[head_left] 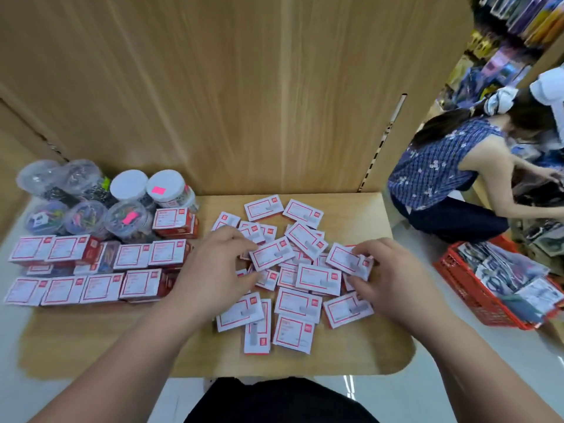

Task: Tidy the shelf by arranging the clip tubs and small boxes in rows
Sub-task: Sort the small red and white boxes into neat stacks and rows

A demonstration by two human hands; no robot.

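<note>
Both hands are down in the heap point(300, 302) of small boxes at the centre of the shelf point(351, 355). The left hand point(213, 264) has its fingers curled over and its thumb under the near end of a tilted box point(273, 255), pinching it. The right hand point(393, 276) pinches an edge box point(346, 258) on the right side of the heap, fingertips on top and thumb below.

The neat rows point(100, 286) sit at the left of the frame, with the tubs point(128, 184) bunched behind them in the upper left. So the rows lie beyond the left hand's wrist, and that hand is plainly nearer to them. I'd guess its box goes over first.

The tilted box runs from lower left to upper right. The boxes in the rows lie with their long sides across the frame, so it wants a small turn before it lines up.

At the right edge another person point(439, 175) crouches beside a red crate point(476, 297).
</note>
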